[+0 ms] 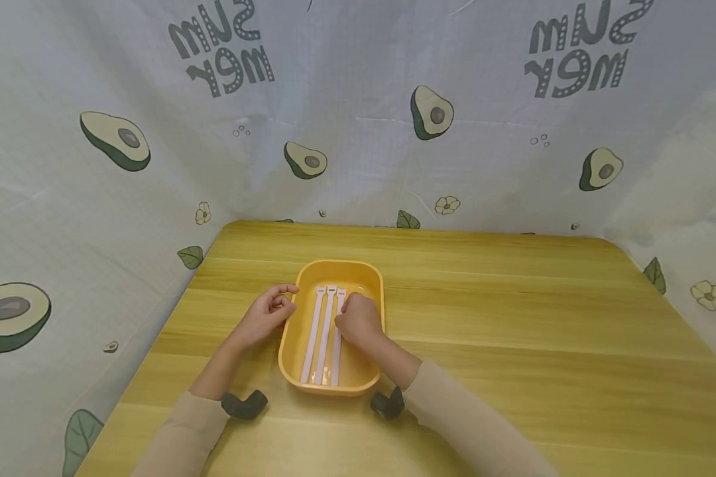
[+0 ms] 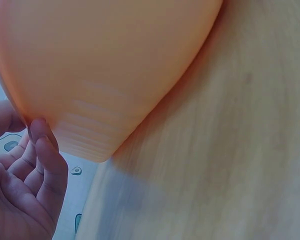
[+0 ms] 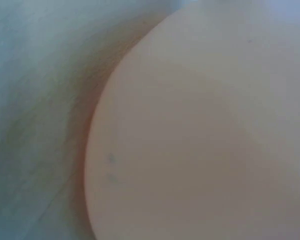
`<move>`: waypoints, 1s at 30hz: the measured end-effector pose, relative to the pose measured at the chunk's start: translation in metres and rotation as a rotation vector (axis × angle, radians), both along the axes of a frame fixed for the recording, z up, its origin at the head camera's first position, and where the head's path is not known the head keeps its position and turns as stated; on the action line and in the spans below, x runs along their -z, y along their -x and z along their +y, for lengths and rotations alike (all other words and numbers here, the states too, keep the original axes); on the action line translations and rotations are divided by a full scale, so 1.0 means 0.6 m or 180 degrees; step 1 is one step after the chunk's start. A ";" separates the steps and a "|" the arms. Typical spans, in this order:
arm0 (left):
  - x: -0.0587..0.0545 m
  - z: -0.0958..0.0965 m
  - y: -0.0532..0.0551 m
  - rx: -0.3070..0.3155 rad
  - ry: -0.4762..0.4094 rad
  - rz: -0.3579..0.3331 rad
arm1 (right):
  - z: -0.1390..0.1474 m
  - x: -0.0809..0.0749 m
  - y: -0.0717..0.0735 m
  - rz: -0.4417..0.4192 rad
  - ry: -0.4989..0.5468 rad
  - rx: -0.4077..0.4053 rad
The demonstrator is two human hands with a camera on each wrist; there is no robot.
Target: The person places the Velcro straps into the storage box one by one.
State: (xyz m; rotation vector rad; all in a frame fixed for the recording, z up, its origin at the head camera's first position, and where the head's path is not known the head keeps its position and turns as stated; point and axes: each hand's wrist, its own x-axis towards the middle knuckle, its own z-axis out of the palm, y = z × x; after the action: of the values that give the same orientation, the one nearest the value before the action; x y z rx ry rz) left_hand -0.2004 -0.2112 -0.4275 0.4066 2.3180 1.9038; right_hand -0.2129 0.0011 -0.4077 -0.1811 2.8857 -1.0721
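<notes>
A yellow tray (image 1: pixel 372 275) with rounded corners stands on the table, holding three white cable-tie straps (image 1: pixel 314 334) with slotted heads. They lie side by side, heads toward the far end. My left hand (image 1: pixel 265 315) is at the tray's left rim; in the left wrist view its fingertips (image 2: pixel 42 132) pinch the wall's edge. Inside the tray, my right hand (image 1: pixel 360 321) has curled fingers on the rightmost strap (image 1: pixel 336 361), pinching it just below its head. The hand covers part of that strap. In the right wrist view only the tray's outer wall (image 3: pixel 190 125) shows, blurred, without the hand.
The wooden table (image 1: pixel 513 331) extends far to the right of the tray. A white cloth (image 1: pixel 358 79) printed with avocados hangs behind it and along both sides. Dark wrist-worn devices (image 1: pixel 246 405) sit at both sleeve cuffs, near the tray's front end.
</notes>
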 end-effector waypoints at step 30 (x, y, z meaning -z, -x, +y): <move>-0.078 -0.034 -0.013 -0.0355 0.1561 0.0939 | 0.254 -0.073 -0.017 -0.0159 0.2001 -0.0315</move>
State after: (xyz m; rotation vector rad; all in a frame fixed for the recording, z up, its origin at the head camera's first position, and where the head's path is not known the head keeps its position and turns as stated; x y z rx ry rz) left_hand -0.1925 -0.2318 -0.3808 0.5348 2.9370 1.3065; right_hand -0.2029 0.1536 -0.3641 -0.3095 2.3680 -1.8863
